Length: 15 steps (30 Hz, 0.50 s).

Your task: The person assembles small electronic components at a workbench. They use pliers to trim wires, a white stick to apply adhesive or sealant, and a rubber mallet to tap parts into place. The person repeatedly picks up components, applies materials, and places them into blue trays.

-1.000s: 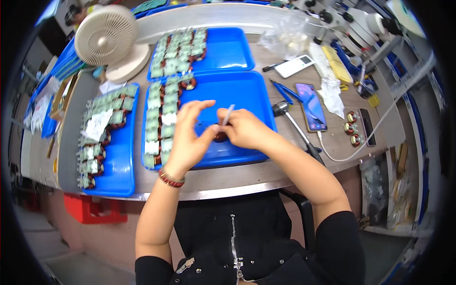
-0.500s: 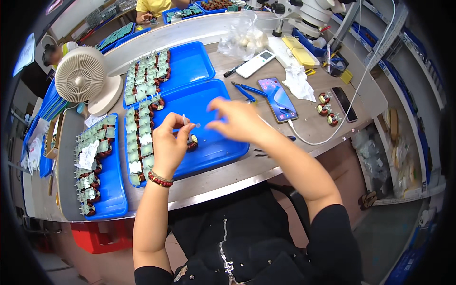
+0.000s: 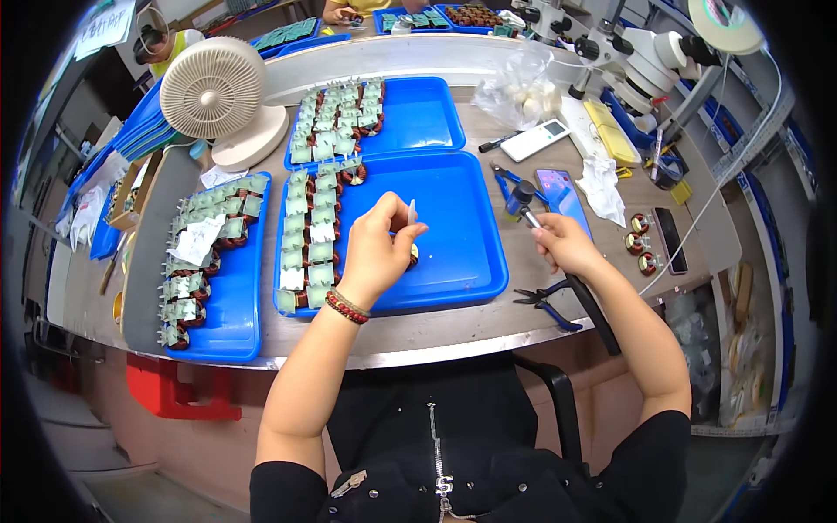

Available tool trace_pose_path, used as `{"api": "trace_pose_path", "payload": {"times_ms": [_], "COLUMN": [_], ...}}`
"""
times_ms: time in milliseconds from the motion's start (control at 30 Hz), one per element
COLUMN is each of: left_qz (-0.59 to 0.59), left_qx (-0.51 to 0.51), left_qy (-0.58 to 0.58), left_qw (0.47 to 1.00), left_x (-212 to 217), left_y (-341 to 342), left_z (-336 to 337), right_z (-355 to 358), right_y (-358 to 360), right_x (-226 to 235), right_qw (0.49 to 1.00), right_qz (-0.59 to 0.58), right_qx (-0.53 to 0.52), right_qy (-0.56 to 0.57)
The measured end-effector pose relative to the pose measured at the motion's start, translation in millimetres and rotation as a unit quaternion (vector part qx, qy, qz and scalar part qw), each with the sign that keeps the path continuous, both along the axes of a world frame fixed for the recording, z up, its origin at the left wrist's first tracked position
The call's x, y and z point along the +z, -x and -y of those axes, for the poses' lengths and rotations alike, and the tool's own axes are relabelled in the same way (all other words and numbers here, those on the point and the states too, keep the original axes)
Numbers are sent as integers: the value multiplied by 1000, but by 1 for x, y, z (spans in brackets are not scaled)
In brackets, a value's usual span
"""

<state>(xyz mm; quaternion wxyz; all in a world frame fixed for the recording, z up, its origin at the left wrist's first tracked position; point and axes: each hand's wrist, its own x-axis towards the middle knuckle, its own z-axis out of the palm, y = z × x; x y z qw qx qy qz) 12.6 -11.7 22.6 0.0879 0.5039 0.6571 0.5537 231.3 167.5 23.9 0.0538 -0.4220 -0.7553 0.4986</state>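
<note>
L hand (image 3: 384,240): thumb & finger pinched pale thin stick (image 3: 411,212), approx. upright; wound coil (image 3: 413,256), qty 1, sat partly hidden just R of same hand, contact unclear; blue tray (image 3: 458,227) lay beneath; green-topped coils (image 3: 309,222), in rows, stood L of it; R hand (image 3: 565,242): grasped hammer (image 3: 591,312) by shaft, head fwd; pliers (image 3: 542,302), 1 pr, lay on tabletop (image 3: 471,327) just bodyward of R hand; phone (image 3: 568,199), qty 1, lay just beyond it

A red stool (image 3: 161,388) (bright as a tomato) stands at eight o'clock, on pinkish floor (image 3: 235,462). Tall shelves (image 3: 772,235) stand over at three o'clock.
</note>
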Motion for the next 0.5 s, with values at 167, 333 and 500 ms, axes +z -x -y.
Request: {"api": "trace_pose_path", "payload": {"times_ms": [167, 333, 500], "left_qz": [-9, -13, -5], "left_qx": [28, 9, 0], "left_qy": [25, -14, 15], "left_qw": [999, 1000, 1000], "left_x": [2, -1, 0], "left_y": [-3, -1, 0], "left_z": [3, 1, -3], "right_z": [26, 45, 62], "right_y": [0, 22, 47], "right_x": [32, 60, 71], "right_qw": [990, 977, 969], "right_qz": [-110, -190, -213], "right_qx": [19, 86, 128], "right_qy": [84, 53, 1]}}
